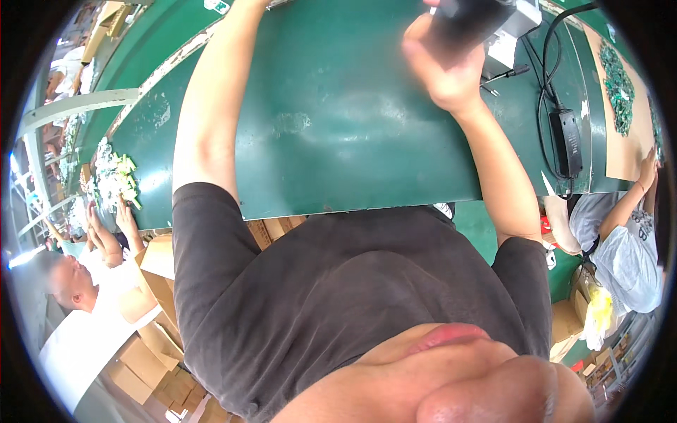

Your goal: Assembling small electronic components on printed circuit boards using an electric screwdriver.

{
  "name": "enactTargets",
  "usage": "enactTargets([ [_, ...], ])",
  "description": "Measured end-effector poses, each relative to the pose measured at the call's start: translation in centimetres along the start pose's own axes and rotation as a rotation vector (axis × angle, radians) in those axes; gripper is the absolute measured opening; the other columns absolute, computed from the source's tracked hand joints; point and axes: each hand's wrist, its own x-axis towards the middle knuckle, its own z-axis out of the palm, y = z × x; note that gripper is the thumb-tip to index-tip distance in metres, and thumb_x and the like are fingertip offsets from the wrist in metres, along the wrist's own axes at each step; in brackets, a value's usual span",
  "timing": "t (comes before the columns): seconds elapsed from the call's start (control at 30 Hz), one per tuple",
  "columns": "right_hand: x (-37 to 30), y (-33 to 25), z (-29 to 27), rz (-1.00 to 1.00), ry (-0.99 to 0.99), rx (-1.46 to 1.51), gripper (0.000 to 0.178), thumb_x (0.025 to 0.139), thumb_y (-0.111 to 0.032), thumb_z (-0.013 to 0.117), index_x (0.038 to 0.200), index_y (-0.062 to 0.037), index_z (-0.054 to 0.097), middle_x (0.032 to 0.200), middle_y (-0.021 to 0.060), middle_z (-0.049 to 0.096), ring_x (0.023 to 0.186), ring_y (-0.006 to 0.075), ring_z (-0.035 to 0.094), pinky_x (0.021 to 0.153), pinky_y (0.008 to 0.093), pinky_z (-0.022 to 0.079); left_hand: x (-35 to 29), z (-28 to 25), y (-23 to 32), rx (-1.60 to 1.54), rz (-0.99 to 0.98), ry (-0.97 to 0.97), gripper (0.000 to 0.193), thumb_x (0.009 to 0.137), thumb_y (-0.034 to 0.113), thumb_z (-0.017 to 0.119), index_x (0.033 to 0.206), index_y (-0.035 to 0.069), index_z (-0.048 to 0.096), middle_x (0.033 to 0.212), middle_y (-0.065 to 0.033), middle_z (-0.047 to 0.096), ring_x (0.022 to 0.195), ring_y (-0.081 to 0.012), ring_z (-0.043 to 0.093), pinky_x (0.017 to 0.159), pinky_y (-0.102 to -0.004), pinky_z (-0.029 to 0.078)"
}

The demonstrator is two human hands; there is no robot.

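My right grip (453,74) is holding a blurred black object (471,22) over the glossy green worktop (338,148); my left grip is lying unseen.

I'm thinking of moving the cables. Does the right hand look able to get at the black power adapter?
Likely yes: the black power adapter lies uncovered on the green table, with cords near it, though the right hand is at a blurred dark object.

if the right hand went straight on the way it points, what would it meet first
Probably the blurred black object, which overlaps the right hand and seems to be against it; depth is unclear, and the top edge cuts off what lies beyond.
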Motion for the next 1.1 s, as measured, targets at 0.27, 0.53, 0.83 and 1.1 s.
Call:
enactTargets([
  [0.27,-0.8,-0.6,0.9,0.058,0.046,0.073,0.035,0.091,0.010,0.064,0.121,0.0024,0.048,0.081,0.0046,0.061,0.066,0.0117,0.061,0.060,0.0257,0.049,2.7,3.7,3.9,0.161,-0.014,-0.027,0.017,0.088,0.022,0.069,0.097,0.008,0.072,0.100,-0.0152,0.071,0.095,-0.0373,0.068,0.085,-0.0487,0.053],
  [0.53,2.9,-4.2,-2.7,-0.397,0.150,0.089,0.054,0.095,0.000,0.058,0.142,-0.0014,0.030,0.070,0.0054,0.052,0.046,0.0147,0.049,0.043,0.0279,0.045,-6.4,-1.4,17.3,0.100,-0.054,-0.201,0.021,0.088,0.023,0.073,0.093,0.004,0.066,0.106,-0.0188,0.067,0.100,-0.0373,0.067,0.084,-0.0487,0.053],
  [0.83,6.2,-5.5,-4.0,-0.426,0.143,-0.176,0.050,0.096,0.004,0.054,0.142,-0.0019,0.038,0.068,0.0048,0.050,0.050,0.0134,0.049,0.048,0.0291,0.045,-14.9,-1.7,21.2,-0.280,0.286,-0.041,0.027,0.078,0.026,0.085,0.100,0.014,0.073,0.111,-0.0022,0.066,0.088,-0.0229,0.065,0.077,-0.0346,0.055],
  [1.1,3.3,-4.1,-2.7,-0.113,-0.043,0.066,0.052,0.095,-0.002,0.055,0.143,-0.0043,0.037,0.066,0.0042,0.046,0.045,0.0145,0.045,0.043,0.0282,0.042,-14.4,-2.4,20.8,-0.391,0.327,-0.088,0.038,0.081,0.031,0.082,0.105,0.004,0.071,0.149,-0.0258,0.047,0.130,-0.0461,0.052,0.108,-0.0476,0.047],
])
